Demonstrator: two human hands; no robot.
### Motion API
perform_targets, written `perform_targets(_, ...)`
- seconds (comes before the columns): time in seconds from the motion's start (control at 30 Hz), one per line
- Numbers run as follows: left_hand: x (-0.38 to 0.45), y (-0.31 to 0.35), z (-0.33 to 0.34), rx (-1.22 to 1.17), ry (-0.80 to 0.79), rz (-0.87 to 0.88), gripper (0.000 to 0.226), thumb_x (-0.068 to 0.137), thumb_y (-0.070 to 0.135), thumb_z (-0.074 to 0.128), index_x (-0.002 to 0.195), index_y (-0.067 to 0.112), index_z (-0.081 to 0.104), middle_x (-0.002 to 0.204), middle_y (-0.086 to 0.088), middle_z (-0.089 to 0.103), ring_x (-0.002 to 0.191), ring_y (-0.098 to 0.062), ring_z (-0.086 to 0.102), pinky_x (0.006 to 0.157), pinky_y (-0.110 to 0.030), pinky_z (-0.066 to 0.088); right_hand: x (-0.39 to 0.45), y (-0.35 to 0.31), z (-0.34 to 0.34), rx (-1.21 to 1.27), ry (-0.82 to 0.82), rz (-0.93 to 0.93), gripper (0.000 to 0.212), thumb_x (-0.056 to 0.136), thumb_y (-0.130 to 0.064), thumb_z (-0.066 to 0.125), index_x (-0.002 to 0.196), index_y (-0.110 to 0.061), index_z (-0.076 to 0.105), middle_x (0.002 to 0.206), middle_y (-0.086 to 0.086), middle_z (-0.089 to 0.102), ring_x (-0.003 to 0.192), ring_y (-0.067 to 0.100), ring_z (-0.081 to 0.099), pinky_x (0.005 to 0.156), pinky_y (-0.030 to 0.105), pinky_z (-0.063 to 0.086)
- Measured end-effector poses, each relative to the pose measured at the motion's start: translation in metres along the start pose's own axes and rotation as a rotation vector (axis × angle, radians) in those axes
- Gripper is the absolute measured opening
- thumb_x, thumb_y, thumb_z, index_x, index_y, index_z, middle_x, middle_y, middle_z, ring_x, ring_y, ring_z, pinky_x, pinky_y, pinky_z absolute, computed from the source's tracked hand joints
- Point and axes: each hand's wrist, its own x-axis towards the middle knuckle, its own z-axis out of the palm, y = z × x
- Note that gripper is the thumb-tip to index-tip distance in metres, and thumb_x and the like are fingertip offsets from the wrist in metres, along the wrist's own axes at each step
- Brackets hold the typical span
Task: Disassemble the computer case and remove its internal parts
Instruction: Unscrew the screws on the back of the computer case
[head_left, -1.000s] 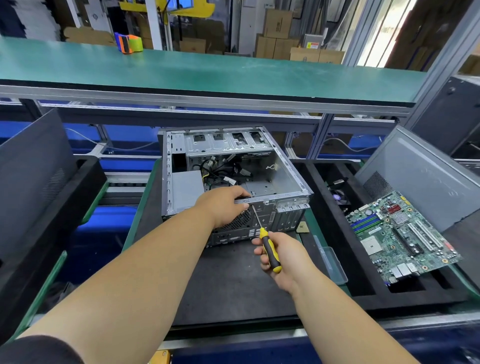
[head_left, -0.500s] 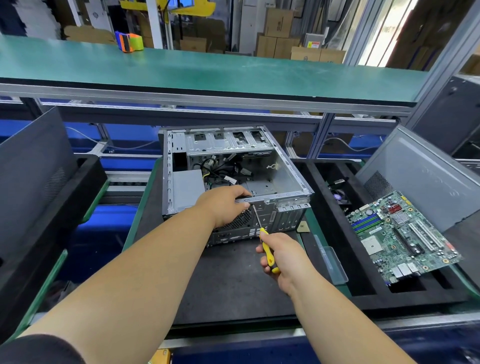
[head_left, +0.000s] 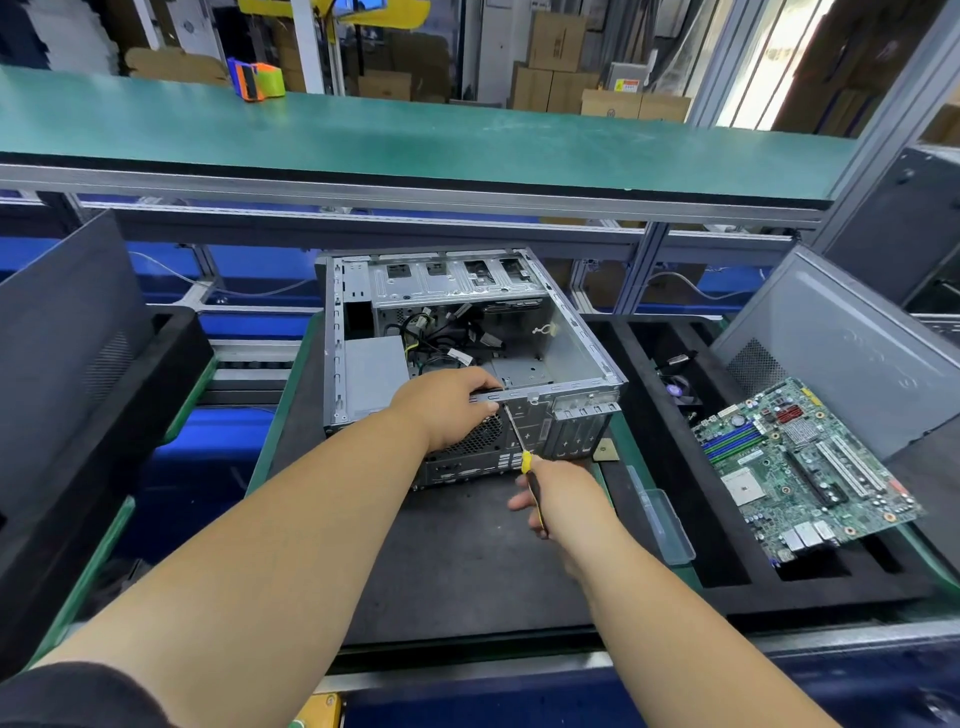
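The left hand (head_left: 447, 405) grips the near top edge of the computer case (head_left: 566, 358), fingers curled over the rear rail. The right hand (head_left: 558, 501) is closed around the yellow-and-black handle of a screwdriver (head_left: 525, 462); the shaft angles up and to the left, with its tip against the rear panel just below the rail, next to the left hand's fingers.

The case lies on its side, open face up, on a dark mat (head_left: 467, 561). Loose cables (head_left: 441, 338) and a grey power supply (head_left: 374, 371) are visible inside.

To the right, a green motherboard (head_left: 800, 467) rests tilted across a black foam tray (head_left: 727, 582). A grey side panel (head_left: 852, 353) leans behind it. A clear plastic box (head_left: 662, 519) lies between mat and tray.
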Motion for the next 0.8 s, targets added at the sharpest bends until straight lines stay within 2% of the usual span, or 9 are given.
perform_targets(0.07,0.0,-0.001,0.0,-0.004,0.0,0.0,0.029,0.093,0.046,0.054,0.122,0.047,0.055,0.119,0.014,0.064,0.106,-0.015,0.057,0.074,-0.027,0.036,-0.002,0.0,-0.001,0.207,-0.078,0.112,0.031,0.102,-0.027,0.043,0.084,-0.008,0.06,0.064,0.003,0.065,0.043,0.011,0.04,0.045,0.022,0.032)
perform_targets(0.13,0.0,-0.001,0.0,-0.004,-0.002,-0.002,0.029,0.093,0.047,0.054,0.122,0.047,0.054,0.119,0.014,0.064,0.107,-0.015,0.057,0.075,-0.028,0.037,-0.003,0.002,-0.004,0.248,-0.09,0.097,0.026,0.102,-0.027,0.047,0.085,-0.011,0.059,0.064,0.001,0.066,0.039,0.009,0.041,0.041,0.019,0.033)
perform_targets(0.3,0.001,-0.001,0.001,0.0,0.002,-0.001,0.028,0.093,0.047,0.054,0.121,0.047,0.055,0.118,0.014,0.064,0.105,-0.015,0.058,0.074,-0.028,0.038,-0.004,0.007,-0.007,0.247,-0.075,-0.015,0.01,0.098,-0.022,0.056,0.097,-0.012,0.058,0.073,0.002,0.065,0.036,0.007,0.042,0.039,0.017,0.034)
perform_targets(0.43,0.001,-0.001,0.001,0.003,0.003,0.005,0.029,0.093,0.047,0.054,0.122,0.047,0.054,0.118,0.014,0.064,0.104,-0.015,0.058,0.073,-0.028,0.038,-0.005,0.009,-0.005,0.208,-0.058,-0.047,0.016,0.096,-0.025,0.058,0.098,-0.009,0.059,0.068,0.0,0.067,0.039,0.008,0.04,0.043,0.02,0.034)
perform_targets(0.57,0.001,-0.002,0.001,0.001,0.006,0.006,0.029,0.093,0.047,0.054,0.122,0.047,0.054,0.119,0.014,0.064,0.106,-0.015,0.058,0.075,-0.028,0.039,-0.006,0.005,-0.004,0.255,-0.063,0.02,0.02,0.1,-0.024,0.045,0.099,-0.012,0.061,0.063,0.003,0.069,0.041,0.012,0.039,0.044,0.022,0.033)
perform_targets(0.67,0.0,-0.001,0.001,0.004,0.006,0.005,0.029,0.093,0.047,0.054,0.122,0.047,0.054,0.118,0.015,0.064,0.106,-0.015,0.058,0.075,-0.028,0.039,-0.003,0.004,-0.004,0.173,-0.035,0.021,0.023,0.098,-0.019,0.043,0.102,-0.01,0.064,0.058,-0.001,0.068,0.039,0.012,0.041,0.042,0.022,0.034)
perform_targets(0.73,0.0,-0.001,0.001,0.004,0.007,0.001,0.028,0.093,0.047,0.054,0.121,0.047,0.054,0.118,0.015,0.064,0.105,-0.015,0.058,0.074,-0.028,0.039,-0.002,0.008,-0.004,0.122,0.005,-0.058,0.02,0.097,-0.02,0.048,0.1,-0.01,0.065,0.056,-0.004,0.067,0.038,0.011,0.045,0.041,0.02,0.036)
perform_targets(0.8,-0.001,0.0,0.001,0.003,0.008,0.0,0.028,0.093,0.047,0.053,0.121,0.047,0.054,0.117,0.015,0.064,0.104,-0.014,0.058,0.074,-0.028,0.039,-0.003,0.014,-0.003,0.165,0.017,-0.162,0.013,0.095,-0.019,0.054,0.098,-0.01,0.062,0.063,-0.001,0.067,0.041,0.011,0.048,0.042,0.02,0.038)
